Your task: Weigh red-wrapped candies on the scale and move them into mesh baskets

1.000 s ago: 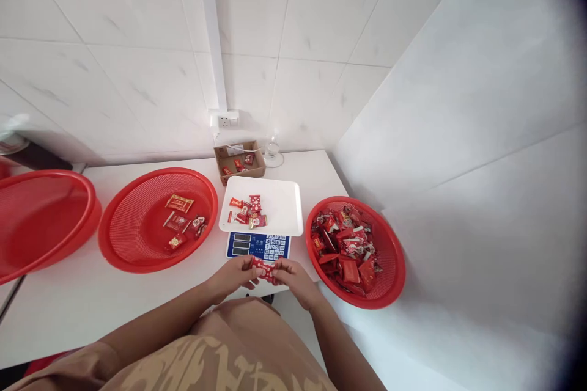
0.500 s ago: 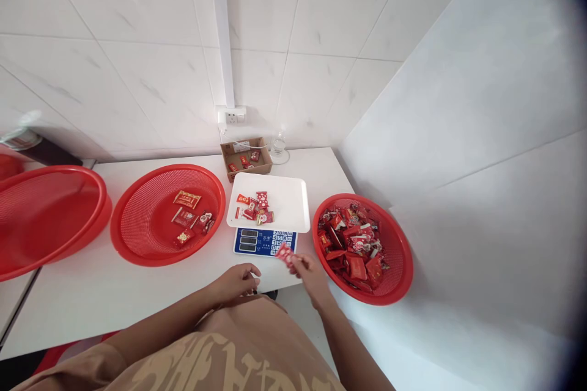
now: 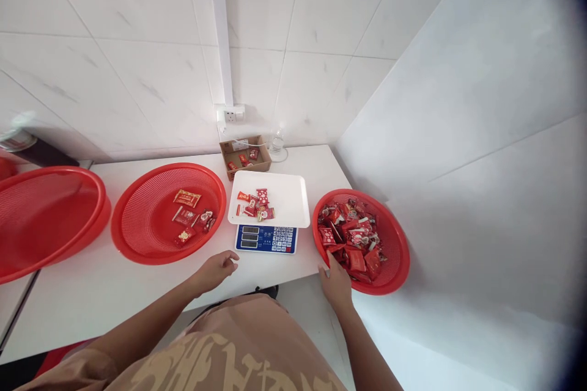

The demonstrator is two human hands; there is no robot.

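Note:
My right hand [image 3: 337,282] is at the near left rim of a red basket [image 3: 400,256] heaped with red candy packets [image 3: 355,259]. Its fingers reach over the rim and its thumb is outside, closed on the edge. A polka-dot packet [image 3: 326,236] lies in that basket just beyond the fingers. My left hand [image 3: 216,270] hovers empty over the table's front, loosely curled with thumb and forefinger apart. Ahead of it is a scale with a blue keypad [image 3: 266,239] and white tray [image 3: 288,198]. Several wrapped candies [image 3: 255,204] lie on the tray.
Left of the scale, another red basket [image 3: 137,220] holds several packets. A further red basket [image 3: 50,214] stands at far left. Behind the scale are a cardboard box [image 3: 233,162] with several candies and a clear bottle [image 3: 277,142]. A wall closes the right side.
My right hand has let go of the polka-dot packet and moved right to the basket's rim. That basket has shifted slightly away from me. My left hand has moved a little left.

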